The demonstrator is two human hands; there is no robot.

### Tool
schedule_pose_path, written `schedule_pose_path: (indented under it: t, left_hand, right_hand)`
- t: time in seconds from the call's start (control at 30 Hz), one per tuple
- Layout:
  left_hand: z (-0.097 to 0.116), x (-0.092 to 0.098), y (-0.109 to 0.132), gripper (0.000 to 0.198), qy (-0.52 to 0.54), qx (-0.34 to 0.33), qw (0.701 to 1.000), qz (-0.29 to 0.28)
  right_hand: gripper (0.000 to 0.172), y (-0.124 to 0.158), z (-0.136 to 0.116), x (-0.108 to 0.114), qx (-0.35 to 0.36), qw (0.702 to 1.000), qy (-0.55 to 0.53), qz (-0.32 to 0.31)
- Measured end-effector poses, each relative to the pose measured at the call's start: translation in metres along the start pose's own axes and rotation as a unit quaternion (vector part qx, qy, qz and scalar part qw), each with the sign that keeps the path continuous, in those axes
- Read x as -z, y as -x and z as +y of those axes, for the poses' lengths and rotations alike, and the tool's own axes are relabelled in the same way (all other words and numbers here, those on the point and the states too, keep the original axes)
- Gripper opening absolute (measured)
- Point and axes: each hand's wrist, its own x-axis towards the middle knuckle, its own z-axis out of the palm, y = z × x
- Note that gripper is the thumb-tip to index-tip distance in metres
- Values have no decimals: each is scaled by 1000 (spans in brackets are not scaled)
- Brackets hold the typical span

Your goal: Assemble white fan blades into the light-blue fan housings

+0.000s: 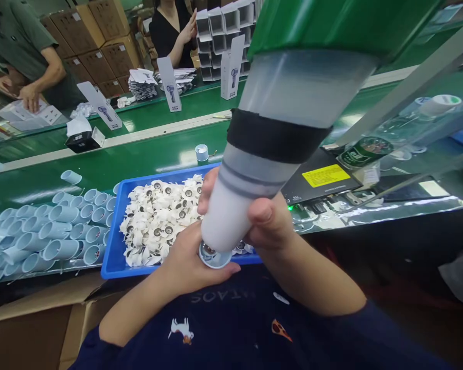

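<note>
A long white plastic tube (250, 195) with a black band (278, 136) rises from my hands towards a green overhead housing (332, 20). My right hand (266, 221) wraps around the tube's lower part. My left hand (187, 262) lies below it, with its fingers under a small round metal-rimmed part (215, 257) at the tube's lower end. Behind my hands, a blue plastic tray (118, 241) is heaped with white parts with dark round centres (158, 221). My hands hide the tray's middle.
Several pale blue plastic cylinders (54, 231) lie on the green conveyor belt (111, 164) left of the tray. A black device with a yellow label (324, 177) sits to the right. A cardboard box (34, 329) stands lower left. Co-workers (31, 61) handle items beyond the belt.
</note>
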Motion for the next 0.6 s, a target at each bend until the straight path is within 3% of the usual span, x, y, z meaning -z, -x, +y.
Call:
schedule_pose_path:
  t: [0.07,0.13,0.23,0.33,0.47,0.53,0.6]
  left_hand:
    - [2,0,0,43,0,29,999,-21]
    - [0,3,-1,58,-15,66,994,-82]
    - [-16,17,2,84,-89,86,982,-141]
    - [-48,45,14,82,-165,110,979,-40]
    - [-91,84,39,76,-193,204,948,149]
    - [-103,94,49,78,-170,223,935,216]
    - [-108,96,53,77,-142,214,932,255]
  right_hand:
    - [66,-3,2,-1,8,1000,1,11]
    - [66,-5,1,2,12,1000,-11,23]
    - [60,-2,-6,23,35,998,-14,55]
    - [53,11,-13,65,89,985,65,134]
    - [56,36,-4,127,135,931,210,268]
    - [63,50,6,145,174,889,282,315]
    - [68,63,16,150,188,825,437,305]
